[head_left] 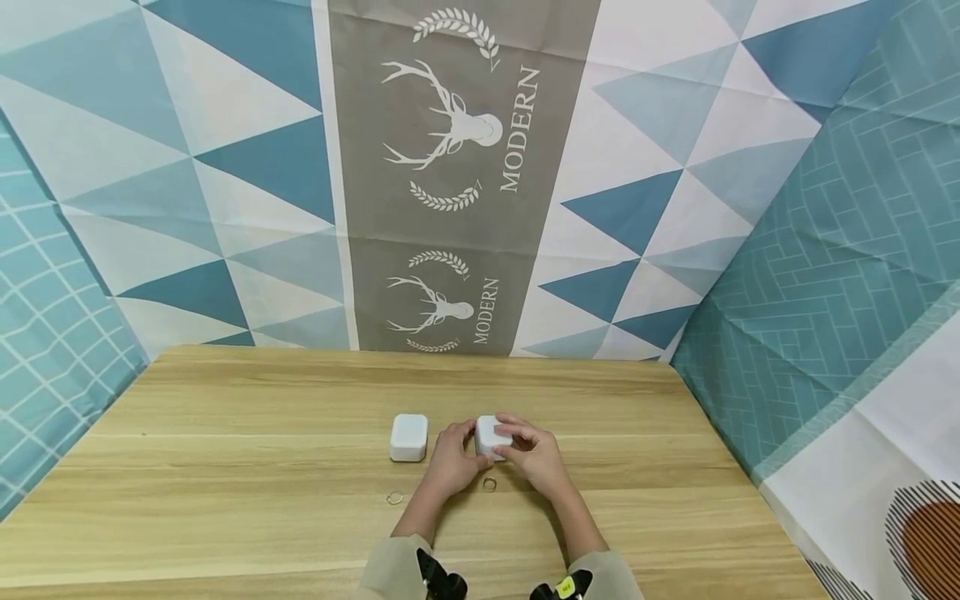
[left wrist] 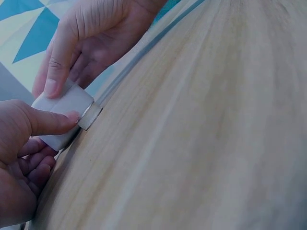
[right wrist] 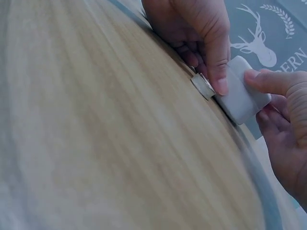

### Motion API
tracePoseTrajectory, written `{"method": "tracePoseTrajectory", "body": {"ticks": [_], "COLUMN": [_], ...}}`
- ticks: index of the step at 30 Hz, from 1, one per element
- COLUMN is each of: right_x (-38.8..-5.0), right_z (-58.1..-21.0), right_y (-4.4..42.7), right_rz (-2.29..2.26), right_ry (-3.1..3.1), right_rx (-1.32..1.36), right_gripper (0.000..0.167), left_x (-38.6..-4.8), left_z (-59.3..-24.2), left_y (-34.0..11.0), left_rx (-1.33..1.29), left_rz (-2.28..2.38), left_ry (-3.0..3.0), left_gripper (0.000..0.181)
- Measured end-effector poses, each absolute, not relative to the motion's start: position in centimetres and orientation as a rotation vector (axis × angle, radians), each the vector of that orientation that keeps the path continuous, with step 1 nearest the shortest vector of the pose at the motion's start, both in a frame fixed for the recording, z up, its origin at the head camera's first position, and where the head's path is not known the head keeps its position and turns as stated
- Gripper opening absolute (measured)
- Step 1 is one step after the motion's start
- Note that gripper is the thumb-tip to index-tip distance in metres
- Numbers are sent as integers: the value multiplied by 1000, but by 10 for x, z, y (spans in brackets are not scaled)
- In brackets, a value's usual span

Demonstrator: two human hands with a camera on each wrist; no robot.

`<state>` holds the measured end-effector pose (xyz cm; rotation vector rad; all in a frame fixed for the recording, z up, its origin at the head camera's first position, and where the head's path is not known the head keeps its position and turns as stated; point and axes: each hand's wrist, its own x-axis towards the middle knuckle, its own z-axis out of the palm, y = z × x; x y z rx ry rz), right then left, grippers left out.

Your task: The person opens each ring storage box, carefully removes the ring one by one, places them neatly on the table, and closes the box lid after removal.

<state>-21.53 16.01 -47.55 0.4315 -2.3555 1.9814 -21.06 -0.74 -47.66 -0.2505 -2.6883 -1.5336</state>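
A small white box with rounded corners rests on the wooden table between both hands. My left hand grips it from the left, thumb pressed on its near side. On the right, my right hand holds the same box, thumb and fingers spread over its top and far edge. The box appears closed in the right wrist view, and fingers hide part of it. Just in front of it a metal ring lies on the table, close to the left thumb; the band shows larger in the right wrist view.
A second white box stands to the left of my left hand. Nearer me, a thin ring lies on the wooden table. Patterned cloth hangs behind the table's far edge, with more cloth at both sides.
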Motion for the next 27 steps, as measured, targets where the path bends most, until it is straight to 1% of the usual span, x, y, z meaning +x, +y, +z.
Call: {"method": "tracePoseTrajectory", "body": {"ticks": [8, 16, 21, 27], "right_x": [-219, -218, -218, -208], "right_z": [-474, -464, -464, -440], "right_y": [164, 162, 164, 160], "right_rz": [1875, 1866, 1823, 1732], "right_ry": [-2380, -2337, -2344, -2427], "right_rx": [478, 451, 372, 209], "right_gripper": [32, 25, 23, 22], "left_x": [-214, -218, -218, -216], "left_z": [-477, -479, -481, -479], "left_y": [-7, -10, -11, -13], "left_rx": [-232, -229, -259, -250], "left_rz": [-1543, -1526, -1550, -1595], "left_ry": [-2678, -2669, -2645, -2623], "left_gripper": [70, 71, 72, 70]}}
